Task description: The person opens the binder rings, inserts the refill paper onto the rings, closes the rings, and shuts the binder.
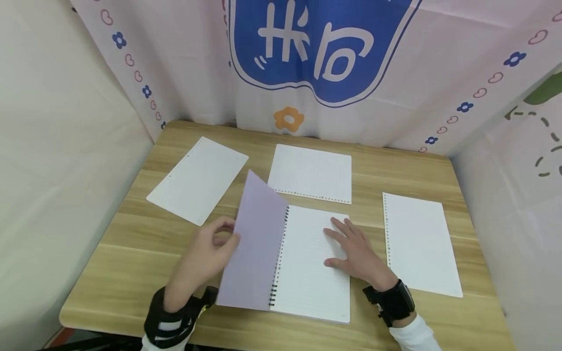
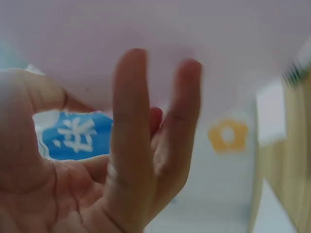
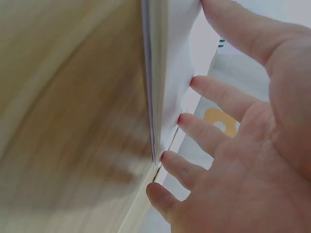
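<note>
A spiral notebook (image 1: pixel 312 287) lies on the wooden table with its lined white page facing up. Its purple cover (image 1: pixel 256 248) stands raised at a slant, joined along the black coil. My left hand (image 1: pixel 199 261) pinches the cover's free left edge between thumb and fingers. From the left wrist, two fingers (image 2: pixel 131 92) of that hand stretch up against the cover's pale surface. Over the right part of the page my right hand (image 1: pixel 357 251) spreads its fingers, fingertips on the paper. In the right wrist view, the page block's edge (image 3: pixel 158 82) shows beside those fingertips.
Three loose punched sheets lie around the notebook: one tilted sheet (image 1: pixel 199 180) at left, one sideways sheet (image 1: pixel 311 170) behind, and one upright sheet (image 1: pixel 421 243) at right. A printed white curtain (image 1: pixel 193 73) hangs along the back edge of the table (image 1: pixel 127 273).
</note>
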### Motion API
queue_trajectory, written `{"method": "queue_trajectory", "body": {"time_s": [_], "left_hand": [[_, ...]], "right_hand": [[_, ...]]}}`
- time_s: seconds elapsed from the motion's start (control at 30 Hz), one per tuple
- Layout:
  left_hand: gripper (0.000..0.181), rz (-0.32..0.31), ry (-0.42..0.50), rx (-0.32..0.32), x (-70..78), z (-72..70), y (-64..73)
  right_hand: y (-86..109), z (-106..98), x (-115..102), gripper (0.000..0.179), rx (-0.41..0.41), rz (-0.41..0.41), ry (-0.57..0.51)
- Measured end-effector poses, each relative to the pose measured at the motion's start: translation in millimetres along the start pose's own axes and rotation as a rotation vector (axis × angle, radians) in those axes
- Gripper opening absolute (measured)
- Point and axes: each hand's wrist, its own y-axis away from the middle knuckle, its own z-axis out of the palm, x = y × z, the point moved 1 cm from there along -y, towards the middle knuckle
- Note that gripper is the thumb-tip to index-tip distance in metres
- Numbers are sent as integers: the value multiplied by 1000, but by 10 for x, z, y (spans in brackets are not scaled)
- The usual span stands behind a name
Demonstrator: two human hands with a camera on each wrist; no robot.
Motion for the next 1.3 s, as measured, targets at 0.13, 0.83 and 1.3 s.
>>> {"method": "queue_trajectory", "body": {"time_s": [0.13,0.83,1.3], "left_hand": [[24,-70,-166,41,-191,-111,-83],[25,-231,-345,-55,-984,-74,-369],[28,-278,-430,-36,-1012,-82,-420]], "right_hand": [[30,-30,99,82,-19,24,-37],[105,-80,308,83,17,55,-60],[107,-109,321,82,6,40,-67]]}}
